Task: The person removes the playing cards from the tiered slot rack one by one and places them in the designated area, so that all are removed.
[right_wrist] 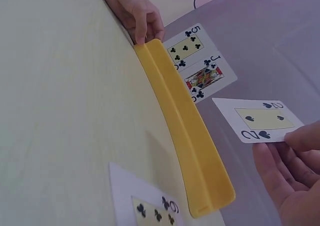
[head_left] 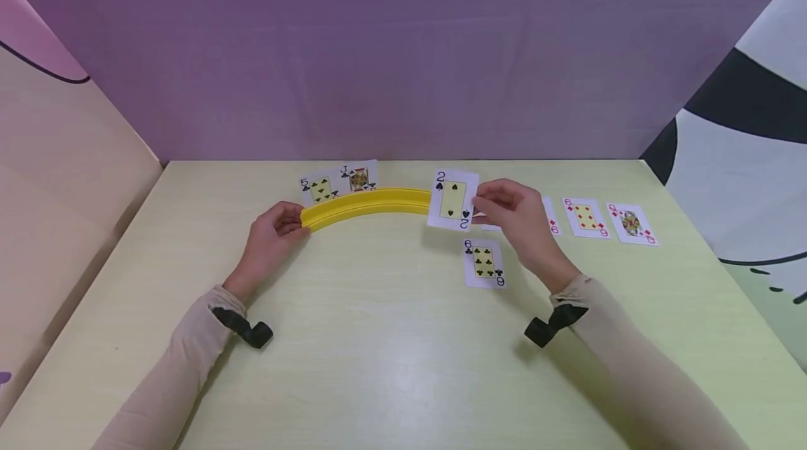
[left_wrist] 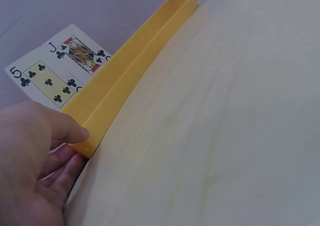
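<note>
A curved yellow card holder (head_left: 366,202) stands on the table. My left hand (head_left: 272,238) pinches its left end, thumb (left_wrist: 75,131) on the front and fingers behind and below. Near that end the five of clubs (head_left: 320,188) and the jack of clubs (head_left: 359,178) stand upright, their lower edges hidden by the holder. My right hand (head_left: 518,222) pinches the two of spades (head_left: 452,199) by its edge between thumb and fingers. That card is raised off the table, face toward me, and covers the holder's right end in the head view. In the right wrist view, it hangs apart from the holder.
The six of clubs (head_left: 484,263) lies face up in front of the right hand. Further right lie the six of diamonds (head_left: 586,217) and queen of diamonds (head_left: 632,224), with another red card (head_left: 551,216) partly hidden by the hand. A purple wall (head_left: 403,50) rises behind the table.
</note>
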